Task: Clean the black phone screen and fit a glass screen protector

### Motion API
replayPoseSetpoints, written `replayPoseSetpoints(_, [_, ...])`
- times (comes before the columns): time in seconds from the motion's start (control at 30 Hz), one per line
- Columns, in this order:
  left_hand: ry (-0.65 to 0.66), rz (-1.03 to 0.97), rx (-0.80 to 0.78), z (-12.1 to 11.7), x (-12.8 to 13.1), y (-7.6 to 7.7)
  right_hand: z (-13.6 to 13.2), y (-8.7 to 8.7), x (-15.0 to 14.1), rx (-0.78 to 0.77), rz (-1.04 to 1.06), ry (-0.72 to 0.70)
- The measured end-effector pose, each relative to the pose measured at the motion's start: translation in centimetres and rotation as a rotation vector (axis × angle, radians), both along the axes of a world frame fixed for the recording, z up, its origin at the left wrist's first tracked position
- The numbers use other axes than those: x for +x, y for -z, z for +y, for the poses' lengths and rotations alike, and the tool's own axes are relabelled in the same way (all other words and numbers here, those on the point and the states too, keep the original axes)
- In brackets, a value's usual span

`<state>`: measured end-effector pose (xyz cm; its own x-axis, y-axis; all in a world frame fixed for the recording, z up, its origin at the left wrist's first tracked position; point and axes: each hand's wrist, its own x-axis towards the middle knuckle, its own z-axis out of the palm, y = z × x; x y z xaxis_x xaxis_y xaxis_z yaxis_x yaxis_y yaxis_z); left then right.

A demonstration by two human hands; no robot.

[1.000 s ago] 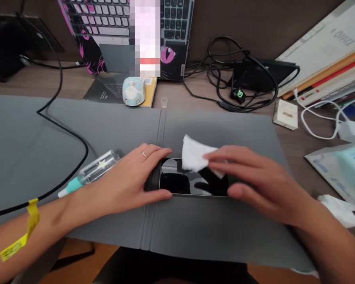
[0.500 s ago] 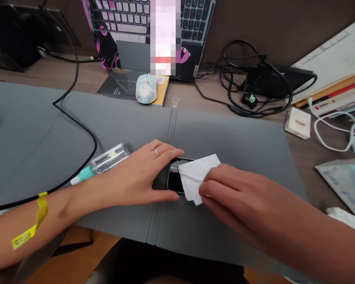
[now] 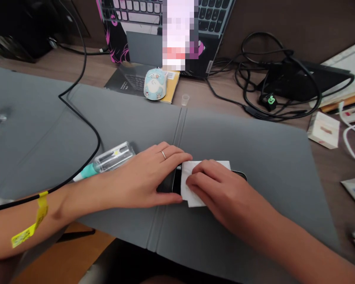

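Observation:
A dark-screened phone (image 3: 176, 184) lies flat on the grey desk mat, mostly covered by a folded white tissue (image 3: 195, 199). My left hand (image 3: 154, 173), with a ring on one finger, grips the phone's left end, thumb at the near edge and fingers at the far edge. My right hand (image 3: 217, 189) pinches the tissue and presses it down on the screen; its fingertips are partly hidden. The phone's right end shows past the tissue. Behind my left forearm lies a clear bottle (image 3: 114, 157) with a teal and white top.
A black cable (image 3: 79, 114) runs over the mat (image 3: 254, 150) to my left forearm. Beyond the mat are a laptop (image 3: 144, 47), a blue patterned mouse (image 3: 155, 84), a small clear cup (image 3: 185, 99) and coiled black cables (image 3: 245, 71). A small white box (image 3: 324, 130) stands to the right.
My right hand has brought the tissue left and down, from raised and loose to flat on the phone. My left hand keeps its hold. The view has shifted slightly.

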<state>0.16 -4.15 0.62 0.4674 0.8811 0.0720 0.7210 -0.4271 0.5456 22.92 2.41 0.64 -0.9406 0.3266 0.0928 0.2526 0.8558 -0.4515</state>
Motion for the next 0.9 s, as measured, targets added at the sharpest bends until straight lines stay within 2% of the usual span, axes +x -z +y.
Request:
replayPoseSetpoints(0.1, [-0.002, -0.008, -0.029, 0.0, 0.0, 0.0, -0.2, 0.1, -0.6, -0.023, -0.002, -0.019])
replayPoseSetpoints(0.23, [-0.016, -0.029, -0.051, -0.1, -0.1, 0.1, -0.1, -0.3, -0.7, 0.035, -0.04, 0.031])
replayPoseSetpoints(0.43, [-0.013, -0.036, -0.06, 0.0, -0.1, 0.1, -0.3, -0.2, -0.8, 0.024, -0.055, -0.05])
replayPoseSetpoints(0.67, [-0.019, -0.011, -0.052, 0.0, -0.1, 0.1, 1.2, -0.9, 0.5, 0.003, -0.172, 0.051])
replayPoseSetpoints(0.77, [-0.026, 0.0, -0.054, 0.0, 0.0, 0.1, 0.7, -1.0, 1.0, -0.025, -0.195, 0.031])
replayPoseSetpoints(0.9, [-0.031, -0.022, -0.076, -0.1, 0.0, 0.1, -0.3, -0.3, -0.1, -0.045, -0.16, -0.006])
